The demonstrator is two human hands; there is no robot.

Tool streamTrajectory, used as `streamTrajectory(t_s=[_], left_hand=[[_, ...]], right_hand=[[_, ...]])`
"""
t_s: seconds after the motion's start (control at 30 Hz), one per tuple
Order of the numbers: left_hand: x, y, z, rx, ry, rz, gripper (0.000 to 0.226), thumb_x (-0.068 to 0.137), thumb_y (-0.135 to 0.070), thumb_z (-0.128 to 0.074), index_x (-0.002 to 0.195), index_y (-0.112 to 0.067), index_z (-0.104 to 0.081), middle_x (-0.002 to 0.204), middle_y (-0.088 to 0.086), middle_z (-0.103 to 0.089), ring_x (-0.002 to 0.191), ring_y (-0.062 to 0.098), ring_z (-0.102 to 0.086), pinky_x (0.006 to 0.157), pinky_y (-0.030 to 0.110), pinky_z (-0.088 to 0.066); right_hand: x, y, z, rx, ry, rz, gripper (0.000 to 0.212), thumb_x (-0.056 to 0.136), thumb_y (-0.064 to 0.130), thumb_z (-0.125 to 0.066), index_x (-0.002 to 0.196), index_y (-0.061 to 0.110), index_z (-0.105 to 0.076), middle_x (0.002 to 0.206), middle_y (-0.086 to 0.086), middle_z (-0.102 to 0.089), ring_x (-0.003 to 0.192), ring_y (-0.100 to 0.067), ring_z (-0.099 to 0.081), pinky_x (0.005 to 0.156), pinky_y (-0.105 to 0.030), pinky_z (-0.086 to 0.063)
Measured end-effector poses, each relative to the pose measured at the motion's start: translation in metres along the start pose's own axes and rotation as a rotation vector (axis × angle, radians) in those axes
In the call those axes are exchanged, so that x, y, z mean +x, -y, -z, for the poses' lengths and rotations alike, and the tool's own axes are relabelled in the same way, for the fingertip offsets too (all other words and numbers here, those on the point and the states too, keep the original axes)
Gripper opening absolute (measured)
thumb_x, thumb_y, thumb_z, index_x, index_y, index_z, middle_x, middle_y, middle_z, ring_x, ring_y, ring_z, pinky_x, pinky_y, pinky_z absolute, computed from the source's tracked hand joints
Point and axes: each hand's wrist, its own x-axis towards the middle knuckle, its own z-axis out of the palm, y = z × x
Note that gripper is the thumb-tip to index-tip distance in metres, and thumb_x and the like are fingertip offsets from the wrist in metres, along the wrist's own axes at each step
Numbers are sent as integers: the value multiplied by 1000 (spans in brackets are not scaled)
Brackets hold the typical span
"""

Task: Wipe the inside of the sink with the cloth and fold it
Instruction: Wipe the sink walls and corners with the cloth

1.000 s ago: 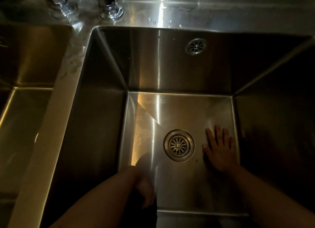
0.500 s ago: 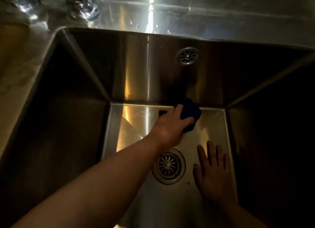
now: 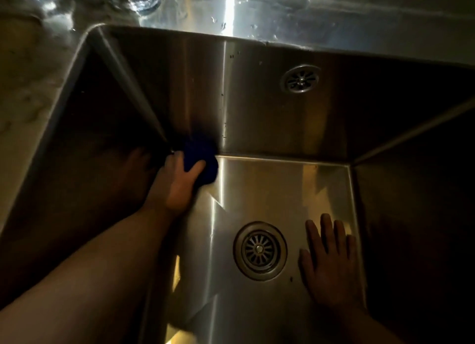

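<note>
Leftward since the earlier frame, the left grip (image 3: 177, 187), clutching the cloth (image 3: 199, 154), now scrubs the sink (image 3: 282, 112) at centre-left; the right grip (image 3: 331, 271) lies flat, empty. Wiping looks underway; folding remains.

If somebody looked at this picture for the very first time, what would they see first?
Probably the left hand gripping a dark blue cloth, pushed into the far left corner of the shiny metal sink. Next comes the big round drain in the sink floor, with the right hand lying flat just to its right.
</note>
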Motion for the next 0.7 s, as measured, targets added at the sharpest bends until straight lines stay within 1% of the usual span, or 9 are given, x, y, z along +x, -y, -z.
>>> streamTrajectory(t_s=[0.03, 0.07, 0.17, 0.23, 0.3, 0.4, 0.5, 0.6, 0.7], left_hand=[[-4, 0, 4, 77, 26, 5, 53, 93, -32, -46, 143, -19, -35, 137, 23, -32, 122, 40, -35, 97, 43, -38], [-7, -2, 6, 99, 41, 6, 55, 91, -28, -51, 143, -20, -34, 134, 24, -31, 118, 41, -35, 93, 44, -41], [-10, -3, 14, 169, 153, 5, 64, 86, -25, -58, 142, -26, -27, 137, 23, -24, 120, 39, -32, 91, 43, -42], [-18, 2, 16, 169, 254, -41, 71, 83, -25, -61, 144, -29, -23, 142, 21, -18, 126, 37, -28, 95, 42, -41], [-33, 3, 20, 202, 376, -110, 76, 83, -27, -63, 146, -31, -21, 146, 20, -14, 132, 38, -24, 104, 42, -36], [-61, -5, 26, 274, 554, -232, 68, 87, -32, -57, 146, -34, -23, 149, 22, -12, 135, 40, -21, 111, 43, -30], [-101, -19, 25, 287, 744, -288, 61, 92, -31, -51, 147, -36, -24, 155, 24, 1, 143, 44, -3, 115, 48, -23], [-143, -30, 17, 287, 914, -331, 59, 93, -26, -50, 146, -37, -26, 157, 24, 7, 144, 45, 5, 114, 52, -23], [-178, -43, 12, 276, 1059, -384, 60, 90, -21, -54, 143, -37, -30, 158, 22, 9, 143, 45, 9, 111, 59, -27]], right_hand=[[-1, 0, 0, 8, -2, 3, 62, 90, 48, -31, 148, 27, -31, 160, -7, -18, 147, -32, -14, 116, -55, -18], [-1, 0, 0, 13, -5, 7, 61, 90, 48, -32, 148, 27, -32, 160, -8, -19, 147, -33, -15, 115, -55, -18], [1, -3, -4, 9, 8, 6, 61, 91, 49, -32, 148, 27, -33, 161, -7, -17, 147, -33, -15, 116, -53, -15], [1, -6, -9, 8, 21, -3, 61, 92, 50, -32, 149, 29, -30, 162, -5, -12, 148, -32, -13, 116, -51, -12], [1, -5, -9, 10, 42, -1, 62, 92, 51, -30, 150, 30, -27, 162, -4, -10, 148, -32, -11, 116, -50, -10], [1, -5, -2, 43, 78, 9, 62, 92, 51, -29, 150, 29, -28, 162, -6, -13, 148, -33, -10, 116, -52, -9], [0, -5, 10, 83, 119, 29, 65, 91, 55, -27, 150, 28, -29, 161, -6, -15, 148, -34, -9, 116, -52, -8], [-1, -7, 27, 117, 147, 66, 68, 90, 57, -27, 147, 22, -36, 159, -4, -23, 147, -33, -15, 116, -51, -16], [-6, -9, 42, 159, 153, 135, 61, 92, 47, -43, 143, 13, -44, 155, -8, -33, 143, -32, -26, 115, -49, -25]])
